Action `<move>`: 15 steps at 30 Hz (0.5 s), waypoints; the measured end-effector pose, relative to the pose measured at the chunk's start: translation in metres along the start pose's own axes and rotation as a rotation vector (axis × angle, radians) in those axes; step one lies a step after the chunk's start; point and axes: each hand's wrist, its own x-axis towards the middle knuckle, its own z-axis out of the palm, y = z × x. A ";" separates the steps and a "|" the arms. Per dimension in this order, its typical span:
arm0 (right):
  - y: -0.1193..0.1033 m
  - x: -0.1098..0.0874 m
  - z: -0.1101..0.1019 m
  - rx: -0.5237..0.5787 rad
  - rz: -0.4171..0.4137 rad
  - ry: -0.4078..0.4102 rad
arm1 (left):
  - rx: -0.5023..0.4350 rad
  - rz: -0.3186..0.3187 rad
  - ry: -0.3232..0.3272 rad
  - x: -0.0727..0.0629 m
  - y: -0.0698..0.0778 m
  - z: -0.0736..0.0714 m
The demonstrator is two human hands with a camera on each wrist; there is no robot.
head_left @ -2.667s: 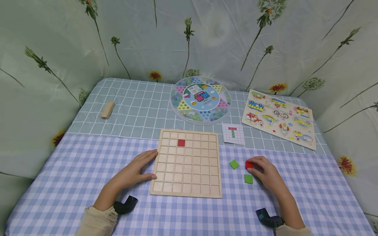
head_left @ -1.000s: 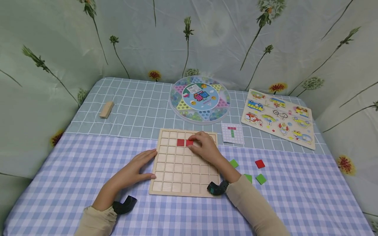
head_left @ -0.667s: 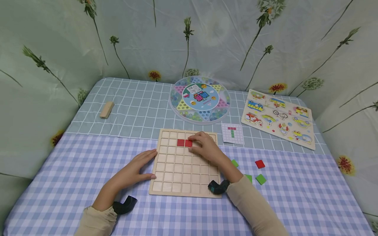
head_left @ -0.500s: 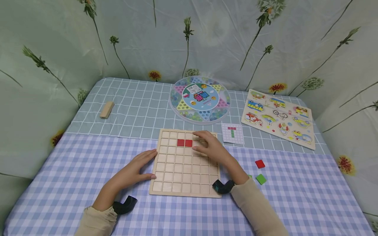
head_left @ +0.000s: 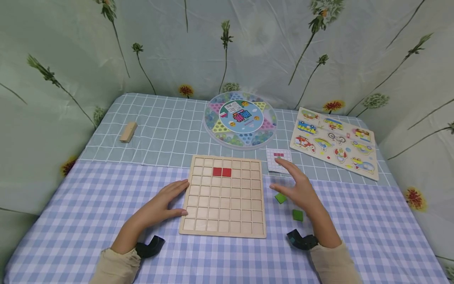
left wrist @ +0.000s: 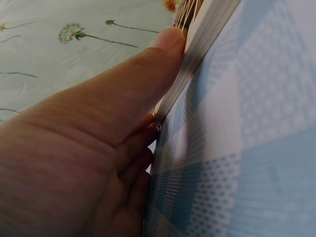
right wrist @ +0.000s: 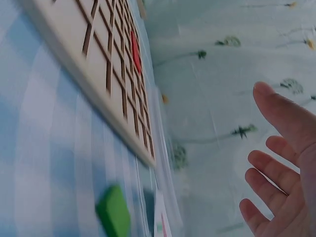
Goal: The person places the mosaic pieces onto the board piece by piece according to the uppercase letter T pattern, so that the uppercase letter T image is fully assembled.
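A wooden grid board (head_left: 226,203) lies flat on the checked cloth in the head view. Two red square tiles (head_left: 222,172) sit side by side in its second row. My left hand (head_left: 161,205) rests at the board's left edge, fingertips and thumb touching the rim; the left wrist view shows the thumb (left wrist: 168,42) against it. Off the board's right side my right hand (head_left: 299,189) hovers with fingers apart, holding nothing. Below it lie green tiles (head_left: 297,215), one also seen in the right wrist view as a green tile (right wrist: 114,211). The hand and forearm hide other loose tiles.
A pattern card (head_left: 273,165), partly behind my right fingers, lies right of the board. Farther back are a round marble game (head_left: 241,138) and a picture puzzle board (head_left: 333,146). A small wooden block (head_left: 128,132) lies at the back left.
My right hand took a red tile to the board, set it beside the first one and let go. It has since moved back right, over the loose tiles. My left hand has stayed put.
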 end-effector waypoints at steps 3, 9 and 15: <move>0.009 -0.012 -0.011 -0.034 0.002 0.051 | -0.002 0.000 0.000 0.000 0.000 0.000; 0.028 -0.033 -0.026 -0.083 0.092 0.109 | 0.001 0.001 0.004 0.000 0.000 0.001; 0.040 -0.047 -0.034 -0.096 0.201 0.122 | 0.003 0.001 0.006 0.000 -0.001 0.001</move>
